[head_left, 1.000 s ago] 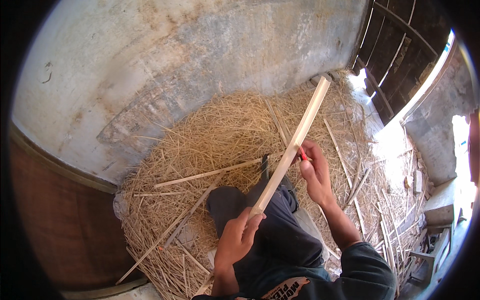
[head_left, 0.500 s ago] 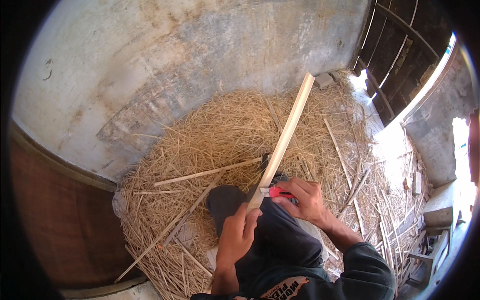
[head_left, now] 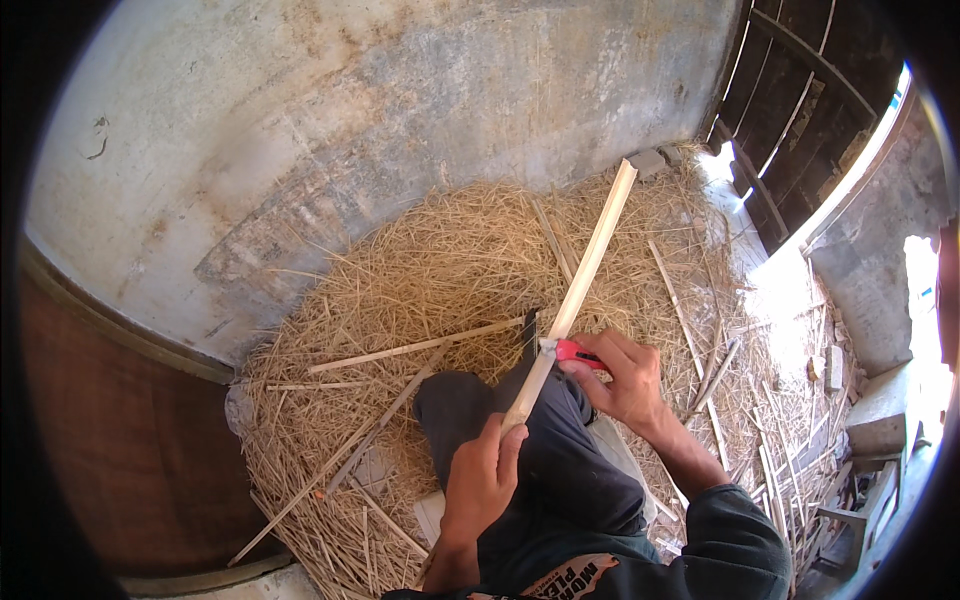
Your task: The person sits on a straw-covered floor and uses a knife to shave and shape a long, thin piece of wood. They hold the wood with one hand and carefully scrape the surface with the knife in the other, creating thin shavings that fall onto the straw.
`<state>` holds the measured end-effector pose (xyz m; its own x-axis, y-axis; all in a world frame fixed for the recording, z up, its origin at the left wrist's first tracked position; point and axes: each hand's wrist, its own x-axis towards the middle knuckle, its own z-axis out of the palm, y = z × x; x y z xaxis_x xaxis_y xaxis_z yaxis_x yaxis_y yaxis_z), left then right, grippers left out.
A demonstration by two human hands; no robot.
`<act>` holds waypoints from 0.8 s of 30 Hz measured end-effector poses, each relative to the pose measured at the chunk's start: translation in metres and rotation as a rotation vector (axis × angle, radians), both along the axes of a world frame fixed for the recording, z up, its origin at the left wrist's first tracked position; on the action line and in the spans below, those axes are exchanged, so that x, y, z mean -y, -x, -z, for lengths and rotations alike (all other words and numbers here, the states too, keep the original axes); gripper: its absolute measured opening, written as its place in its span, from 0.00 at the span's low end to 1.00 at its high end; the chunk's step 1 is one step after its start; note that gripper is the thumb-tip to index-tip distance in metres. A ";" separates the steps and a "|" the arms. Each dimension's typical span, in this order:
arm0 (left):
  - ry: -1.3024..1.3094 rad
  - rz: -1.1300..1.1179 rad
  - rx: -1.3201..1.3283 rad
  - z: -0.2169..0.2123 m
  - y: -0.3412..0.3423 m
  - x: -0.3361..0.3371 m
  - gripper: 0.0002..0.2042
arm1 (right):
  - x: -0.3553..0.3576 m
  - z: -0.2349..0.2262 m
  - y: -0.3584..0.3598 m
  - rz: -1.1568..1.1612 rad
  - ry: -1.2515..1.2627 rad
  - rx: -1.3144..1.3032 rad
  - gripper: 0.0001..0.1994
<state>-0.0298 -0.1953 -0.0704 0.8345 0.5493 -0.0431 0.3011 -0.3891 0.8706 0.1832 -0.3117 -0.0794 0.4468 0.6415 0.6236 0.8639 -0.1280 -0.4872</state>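
Observation:
My left hand [head_left: 480, 482] is closed round the lower end of a long, pale split-bamboo strip [head_left: 596, 246]. The strip slants up and away to the right, its far end over the straw near the wall. In my right hand [head_left: 628, 378] is a red utility knife [head_left: 577, 352], its blade against the strip some way above my left hand. Both hands are over my dark trousers [head_left: 540, 450]. Just left of the blade, a dark flat piece [head_left: 530, 330] stands up near my knee; its kind is unclear.
Straw-like shavings [head_left: 430, 255] cover the floor, with loose strips [head_left: 415, 346] lying across them. A stained wall [head_left: 400, 120] rises ahead, a brown panel [head_left: 120, 430] stands at left. Bricks [head_left: 834, 368] and a slatted dark wooden door [head_left: 800, 110] are at right.
My right hand has slid the knife up along the strip, away from my left hand. The strip's far end has shifted slightly right and down.

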 end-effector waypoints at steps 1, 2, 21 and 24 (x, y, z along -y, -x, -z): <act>-0.010 0.002 -0.005 0.002 0.001 0.000 0.13 | 0.000 -0.001 -0.003 0.011 -0.001 0.004 0.12; -0.009 0.003 -0.016 0.003 0.002 0.001 0.13 | -0.001 -0.003 -0.009 0.044 -0.030 -0.038 0.12; -0.084 -0.064 0.005 -0.009 -0.011 -0.002 0.11 | 0.007 0.002 0.033 -0.246 0.066 -0.080 0.16; -0.123 -0.053 -0.028 -0.008 -0.013 0.000 0.11 | 0.006 0.002 0.034 -0.243 0.071 -0.086 0.16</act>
<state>-0.0167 -0.1955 -0.0620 0.8036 0.5951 0.0038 0.3480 -0.4750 0.8083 0.1494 -0.3180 -0.0815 0.3239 0.7771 0.5397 0.8292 0.0416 -0.5574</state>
